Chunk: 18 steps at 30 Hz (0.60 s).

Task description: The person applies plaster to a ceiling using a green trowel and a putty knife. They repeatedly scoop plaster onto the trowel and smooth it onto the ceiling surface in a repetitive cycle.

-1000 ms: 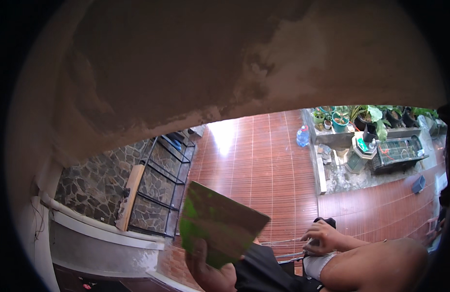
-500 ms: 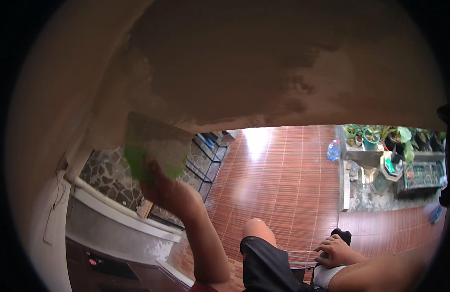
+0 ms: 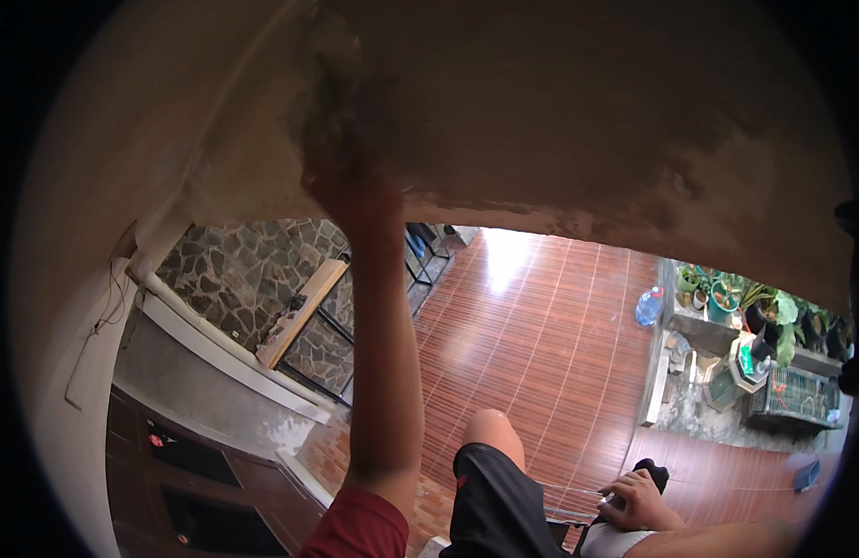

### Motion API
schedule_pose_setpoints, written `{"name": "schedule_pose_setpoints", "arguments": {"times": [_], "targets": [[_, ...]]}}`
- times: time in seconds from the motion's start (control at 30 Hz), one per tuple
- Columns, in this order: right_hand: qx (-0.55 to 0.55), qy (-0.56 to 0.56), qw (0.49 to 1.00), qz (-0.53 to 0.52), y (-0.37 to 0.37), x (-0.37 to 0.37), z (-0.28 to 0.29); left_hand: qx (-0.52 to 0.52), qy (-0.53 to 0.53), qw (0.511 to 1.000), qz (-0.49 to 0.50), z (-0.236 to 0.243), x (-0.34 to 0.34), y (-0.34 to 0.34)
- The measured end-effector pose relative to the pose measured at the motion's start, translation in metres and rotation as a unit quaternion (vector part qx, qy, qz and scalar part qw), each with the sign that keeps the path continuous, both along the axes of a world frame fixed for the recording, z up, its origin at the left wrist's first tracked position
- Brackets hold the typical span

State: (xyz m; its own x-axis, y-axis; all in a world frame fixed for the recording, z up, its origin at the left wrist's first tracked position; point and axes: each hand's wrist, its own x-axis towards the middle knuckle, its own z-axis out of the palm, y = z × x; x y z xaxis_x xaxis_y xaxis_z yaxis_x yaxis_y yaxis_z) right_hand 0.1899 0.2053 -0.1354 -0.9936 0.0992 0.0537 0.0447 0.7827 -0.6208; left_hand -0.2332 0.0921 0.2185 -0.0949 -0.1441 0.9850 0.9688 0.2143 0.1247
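My left hand [image 3: 355, 186] is raised against a dull, brownish plastered surface [image 3: 541, 112] across the upper view. It is closed round a flat green spreader [image 3: 332, 93], which is smeared by motion and dark against the plaster. Darker, uneven patches mark this surface, with a lighter area to the right. Low on the right, my right hand [image 3: 636, 498] is beside my knee with its fingers curled, next to a black object [image 3: 651, 472] and a white one [image 3: 615, 541]. What it grips, if anything, is too small to tell.
Far below lies a red-brown striped tiled floor [image 3: 532, 353]. A stone-patterned area [image 3: 230, 279] and a wooden plank [image 3: 304, 312] are at left, above a dark door [image 3: 197, 484]. On the right are potted plants [image 3: 722, 299], a blue water bottle [image 3: 649, 306] and a wire cage [image 3: 792, 400].
My left hand has moved up and slightly right with the spreader, from the lower edge of the plastered surface onto it. The view has shifted a little; my right hand stays by the knee.
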Motion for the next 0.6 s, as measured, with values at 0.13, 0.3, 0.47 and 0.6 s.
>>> {"name": "schedule_pose_setpoints", "arguments": {"times": [0.13,0.3,0.47,0.6], "targets": [[-0.018,-0.005,1.000,-0.014,-0.001,0.000,-0.002,0.000,-0.040,0.998,0.039,-0.006,-0.006,0.027],[-0.039,-0.012,0.999,-0.016,0.000,-0.003,-0.003,0.003,0.056,0.998,0.022,-0.011,-0.006,0.035],[-0.042,-0.029,0.999,-0.014,-0.002,-0.011,-0.001,-0.053,0.070,0.996,0.033,-0.030,0.022,0.041],[-0.017,-0.018,1.000,-0.010,-0.007,-0.014,-0.003,-0.078,0.027,0.996,-0.046,-0.034,0.032,0.023]]}}
